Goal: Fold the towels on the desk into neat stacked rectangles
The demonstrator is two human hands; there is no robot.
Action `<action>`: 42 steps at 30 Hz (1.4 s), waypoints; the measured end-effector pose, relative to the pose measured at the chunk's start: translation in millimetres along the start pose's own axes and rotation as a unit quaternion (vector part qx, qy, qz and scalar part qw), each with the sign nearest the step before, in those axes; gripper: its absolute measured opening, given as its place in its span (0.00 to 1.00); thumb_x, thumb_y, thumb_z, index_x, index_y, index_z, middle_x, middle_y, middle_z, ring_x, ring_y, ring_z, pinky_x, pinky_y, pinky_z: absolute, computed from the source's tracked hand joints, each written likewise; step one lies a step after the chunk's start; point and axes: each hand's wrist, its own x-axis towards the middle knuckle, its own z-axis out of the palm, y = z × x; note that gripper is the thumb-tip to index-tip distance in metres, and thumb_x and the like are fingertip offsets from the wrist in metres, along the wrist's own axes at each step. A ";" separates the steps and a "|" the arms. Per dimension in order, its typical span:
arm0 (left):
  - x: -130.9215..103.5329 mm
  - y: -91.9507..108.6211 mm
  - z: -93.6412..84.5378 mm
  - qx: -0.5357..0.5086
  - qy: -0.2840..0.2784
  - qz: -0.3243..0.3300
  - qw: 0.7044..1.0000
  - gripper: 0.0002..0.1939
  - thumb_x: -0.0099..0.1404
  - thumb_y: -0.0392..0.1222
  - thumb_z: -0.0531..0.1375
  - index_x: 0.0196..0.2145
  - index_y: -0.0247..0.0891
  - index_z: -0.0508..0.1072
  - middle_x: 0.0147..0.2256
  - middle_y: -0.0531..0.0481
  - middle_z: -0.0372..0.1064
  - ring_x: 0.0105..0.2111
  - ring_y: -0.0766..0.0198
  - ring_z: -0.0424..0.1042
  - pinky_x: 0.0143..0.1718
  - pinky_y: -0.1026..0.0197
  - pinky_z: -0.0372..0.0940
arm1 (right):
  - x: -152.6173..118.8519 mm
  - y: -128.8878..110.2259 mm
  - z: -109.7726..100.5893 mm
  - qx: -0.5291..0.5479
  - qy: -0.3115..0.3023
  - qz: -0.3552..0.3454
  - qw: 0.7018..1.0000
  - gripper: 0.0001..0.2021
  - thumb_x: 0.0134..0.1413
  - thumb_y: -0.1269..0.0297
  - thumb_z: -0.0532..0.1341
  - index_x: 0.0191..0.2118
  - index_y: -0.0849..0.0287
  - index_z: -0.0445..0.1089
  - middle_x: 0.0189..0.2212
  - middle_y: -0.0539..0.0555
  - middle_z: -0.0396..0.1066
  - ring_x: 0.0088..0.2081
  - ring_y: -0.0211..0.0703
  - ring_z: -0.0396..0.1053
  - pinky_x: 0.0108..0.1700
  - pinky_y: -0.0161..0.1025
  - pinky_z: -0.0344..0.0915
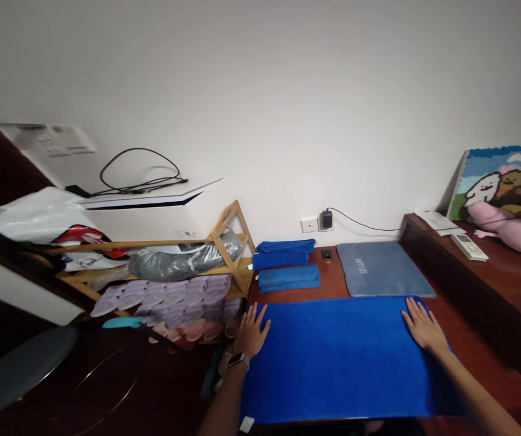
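Observation:
A large blue cloth (342, 357) is spread flat over the reddish-brown desk, with a white tag at its lower left corner. My left hand (252, 332) lies palm down on its upper left corner, fingers apart, a watch on the wrist. On the upper right corner rests my right hand (423, 326), flat with fingers spread. Beyond the cloth, at the left, are a folded dark blue cloth (284, 254) and a folded lighter blue cloth (290, 278). A grey-blue mat (383, 269) with lettering lies behind the right part of the cloth.
At the left stands a wooden rack (235, 242) with a white box (151, 212), cables and lilac organizers (169, 297). A black plug (327, 218) sits in the wall socket. On the raised right surface are a remote (469, 247), a pink plush toy (509, 230) and a picture (491, 181).

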 end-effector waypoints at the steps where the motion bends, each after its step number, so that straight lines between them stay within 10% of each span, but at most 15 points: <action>1: -0.2 0.7 -1.1 -0.001 -0.003 -0.001 1.000 0.30 0.76 0.56 0.49 0.71 0.46 0.61 0.72 0.41 0.53 0.71 0.47 0.54 0.69 0.41 0.53 | 1.1 5.7 -1.4 0.002 -0.001 0.002 1.000 0.40 0.67 0.48 0.33 0.76 0.65 0.42 0.76 0.54 0.44 0.76 0.50 0.37 0.75 0.53 0.38; 9: -1.5 6.7 -6.6 -0.018 -0.016 -0.013 1.000 0.29 0.76 0.53 0.51 0.71 0.46 0.60 0.73 0.42 0.50 0.72 0.48 0.52 0.70 0.41 0.52 | -2.3 -26.3 -23.7 0.029 0.022 0.036 0.999 0.37 0.65 0.53 0.39 0.74 0.65 0.53 0.73 0.64 0.52 0.74 0.64 0.45 0.73 0.65 0.43; 13: -1.9 7.4 -5.7 -0.029 -0.013 -0.017 0.999 0.30 0.76 0.53 0.51 0.71 0.47 0.59 0.73 0.44 0.50 0.72 0.49 0.51 0.71 0.41 0.50 | -34.2 -119.3 -24.8 0.050 0.081 -0.077 0.993 0.35 0.67 0.57 0.41 0.74 0.71 0.51 0.73 0.65 0.50 0.75 0.60 0.41 0.75 0.59 0.38; 19: -2.3 6.0 -4.2 -0.035 -0.011 -0.016 0.999 0.29 0.76 0.54 0.50 0.71 0.47 0.59 0.73 0.45 0.51 0.72 0.50 0.51 0.71 0.42 0.50 | -105.7 -242.6 4.1 0.130 0.002 -0.304 0.944 0.35 0.72 0.45 0.39 0.76 0.56 0.47 0.75 0.54 0.46 0.75 0.50 0.43 0.75 0.56 0.43; 23: -1.6 5.9 -4.1 -0.032 -0.010 -0.019 0.999 0.29 0.76 0.54 0.49 0.71 0.47 0.59 0.73 0.44 0.50 0.72 0.50 0.51 0.71 0.43 0.50 | -103.9 -188.4 13.8 0.108 0.002 -0.238 0.965 0.37 0.70 0.41 0.39 0.76 0.56 0.48 0.74 0.54 0.47 0.75 0.50 0.43 0.75 0.57 0.42; 31: -0.3 3.9 0.5 -0.027 -0.010 -0.022 0.999 0.29 0.76 0.54 0.50 0.71 0.48 0.60 0.73 0.45 0.51 0.72 0.50 0.51 0.71 0.43 0.50 | -61.5 55.8 31.2 0.024 0.039 0.016 0.999 0.44 0.61 0.44 0.34 0.75 0.65 0.50 0.74 0.59 0.49 0.74 0.53 0.45 0.73 0.57 0.46; 42: -14.6 17.8 -28.2 -0.011 -0.018 -0.014 1.000 0.29 0.78 0.50 0.45 0.71 0.40 0.61 0.71 0.40 0.55 0.71 0.50 0.54 0.70 0.41 0.53 | -69.6 46.9 14.0 0.022 0.050 0.027 0.998 0.41 0.64 0.47 0.35 0.74 0.67 0.51 0.74 0.59 0.50 0.75 0.54 0.44 0.74 0.57 0.42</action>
